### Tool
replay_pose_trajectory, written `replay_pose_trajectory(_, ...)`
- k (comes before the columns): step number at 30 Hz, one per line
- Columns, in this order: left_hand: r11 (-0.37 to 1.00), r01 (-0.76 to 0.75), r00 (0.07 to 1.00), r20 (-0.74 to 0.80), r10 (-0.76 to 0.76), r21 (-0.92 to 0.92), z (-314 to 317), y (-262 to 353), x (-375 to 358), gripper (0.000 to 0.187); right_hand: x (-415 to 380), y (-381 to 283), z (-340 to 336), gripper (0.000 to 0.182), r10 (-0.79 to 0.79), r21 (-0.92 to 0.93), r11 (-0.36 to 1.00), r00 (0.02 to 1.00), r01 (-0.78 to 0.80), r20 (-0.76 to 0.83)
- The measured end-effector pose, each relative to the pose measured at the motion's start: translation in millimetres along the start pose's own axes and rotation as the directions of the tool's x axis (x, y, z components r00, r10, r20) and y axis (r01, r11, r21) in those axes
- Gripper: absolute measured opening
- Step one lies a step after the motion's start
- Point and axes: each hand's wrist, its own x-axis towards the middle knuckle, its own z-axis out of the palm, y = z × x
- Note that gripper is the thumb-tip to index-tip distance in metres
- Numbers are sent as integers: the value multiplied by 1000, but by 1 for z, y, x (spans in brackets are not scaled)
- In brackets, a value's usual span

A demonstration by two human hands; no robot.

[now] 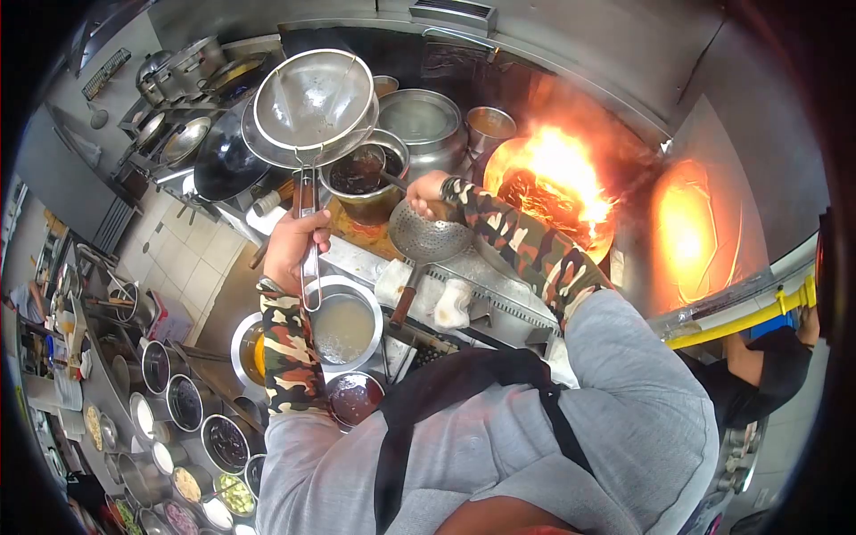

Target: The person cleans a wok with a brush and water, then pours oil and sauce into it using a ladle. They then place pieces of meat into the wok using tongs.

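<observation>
Steel strainer [314,100] rides high in your left hand [290,245], fingers wrapped around its long handle, held level above the pot of dark liquid [364,171] so drips fall inside. Your right hand [426,189] grips a ladle handle dipping into that pot. Flames in the wok [555,192] crowd your right forearm; a skimmer [428,239] lies beneath.

Flaming wok [551,192]: we see it burning, far right.
Steel pot [421,120]: just left of wok.
Perforated skimmer [428,239]: below-left of wok.
</observation>
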Motion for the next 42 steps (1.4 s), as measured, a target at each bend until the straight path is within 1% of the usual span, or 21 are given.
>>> replay_pose_trajectory(2, 1000, 27, 999, -28, -26, 8, -3, -1, 0, 13, -11, -9, -1, 21, 113, 360, 900, 930, -245, 350)
replay_pose_trajectory(3, 1000, 24, 999, -26, -24, 8, -5, -1, 0, 13, -18, -6, 0, 23, 69, 507, 831, 947, -228, 314)
replay_pose_trajectory(4, 999, 34, 999, -32, -35, -41, -7, -2, 1, 14, -19, -2, -4, 23, 67, 507, 832, 948, -225, 311)
replay_pose_trajectory(6, 995, 45, 998, -32, -48, -88, -9, -4, 1, 16, -21, 9, -17, 22, -46, 633, 662, 822, -400, 568)
replay_pose_trajectory(8, 994, 45, 996, -70, -52, -96, -8, -5, 2, 15, -42, 10, -16, 21, -57, 673, 640, 850, -371, 523)
replay_pose_trajectory(10, 994, 60, 995, -76, -67, -90, -11, -8, 9, 15, -52, 14, -23, 22, -65, 672, 619, 826, -407, 560)
replay_pose_trajectory(13, 996, 65, 994, -82, -70, -65, -7, -9, 15, 16, -70, 21, -31, 9, -110, 709, 577, 823, -404, 558)
replay_pose_trajectory(14, 995, 72, 994, -75, -76, -63, -6, -10, 17, 16, -80, 22, -31, 10, -116, 719, 567, 825, -402, 553)
replay_pose_trajectory(15, 995, 66, 994, -76, -72, -76, -5, -11, 20, 16, -88, 25, -34, 19, -145, 742, 554, 834, -378, 533)
replay_pose_trajectory(21, 993, 75, 995, -54, -80, -86, 3, -18, 30, 11, -143, 38, -40, 17, -174, 785, 543, 875, -298, 453)
replay_pose_trajectory(24, 992, 97, 995, 7, -97, -82, 3, -24, 38, 7, -166, 52, -48, 14, -188, 807, 520, 885, -279, 427)
replay_pose_trajectory(26, 963, 176, 984, 27, -174, -206, 10, -26, 38, 6, -173, 69, -61, 13, -236, 776, 586, 866, -235, 441)
replay_pose_trajectory(28, 959, 190, 981, 11, -192, -209, 12, -36, 42, 7, -184, 87, -73, 16, -265, 800, 552, 861, -234, 435)
replay_pose_trajectory(30, 933, 273, 962, 48, -270, -235, 3, -56, 57, 8, -202, 101, -78, 20, -268, 852, 480, 890, -208, 368)
replay_pose_trajectory(32, 925, 286, 958, 100, -269, -252, -4, -84, 72, 8, -218, 121, -90, 25, -297, 873, 451, 892, -184, 342)
replay_pose_trajectory(34, 909, 356, 934, 86, -346, -216, -6, -108, 78, 7, -242, 136, -98, 27, -311, 902, 404, 905, -151, 291)
replay_pose_trajectory(36, 897, 362, 932, 117, -343, -255, -14, -129, 84, 11, -262, 153, -107, 29, -314, 923, 370, 921, -104, 230)
replay_pose_trajectory(38, 877, 290, 957, 122, -262, -383, -8, -122, 77, 19, -270, 178, -126, 37, -321, 936, 340, 924, -94, 209)
replay_pose_trajectory(39, 774, 393, 917, 271, -292, -496, -20, -127, 85, 35, -273, 186, -132, 37, -316, 938, 334, 927, -93, 204)
replay_pose_trajectory(41, 726, 434, 899, 316, -304, -533, -9, -113, 71, 42, -277, 194, -139, 19, -163, 912, 409, 986, 36, 34)
replay_pose_trajectory(42, 680, 466, 882, 359, -306, -566, -5, -108, 65, 49, -277, 196, -137, 19, -160, 914, 404, 987, 36, 32)
